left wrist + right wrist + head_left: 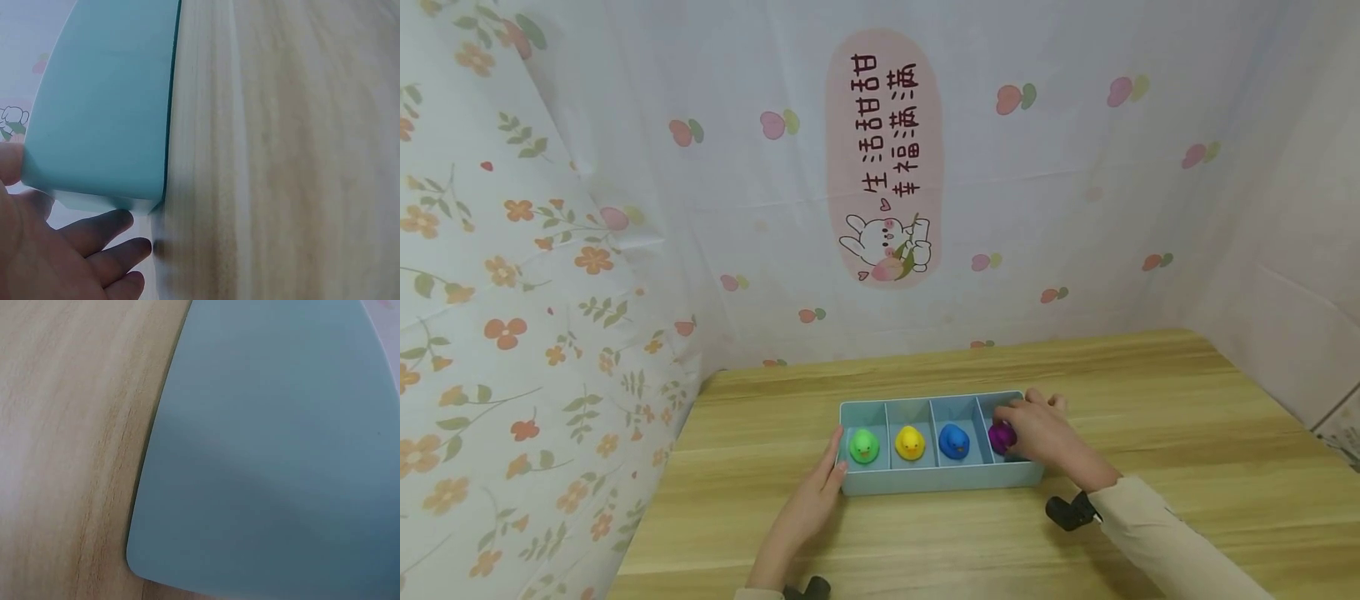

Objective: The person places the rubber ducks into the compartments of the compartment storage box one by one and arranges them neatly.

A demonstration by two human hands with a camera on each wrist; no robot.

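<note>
Light blue tray with four compartments sits on the wooden counter, long side toward the person. Left to right: green duck, yellow duck, blue duck, each alone in its own compartment, upright, facing the person. Purple duck is in the rightmost compartment, partly covered by the right hand, whose fingers curl over it and grip it from the right side. Whether the duck rests on the tray floor or is just lifted, cannot tell.

Left hand lies flat against the tray's left end wall, fingers straight and relaxed, holding nothing; the left wrist view shows the fingers just beside the tray corner, thumb touching the wall. Right wrist view shows only the tray's outer wall and counter grain.

Behind: white curtain with fruit print and a pink rabbit sticker; floral cloth on the left.
</note>
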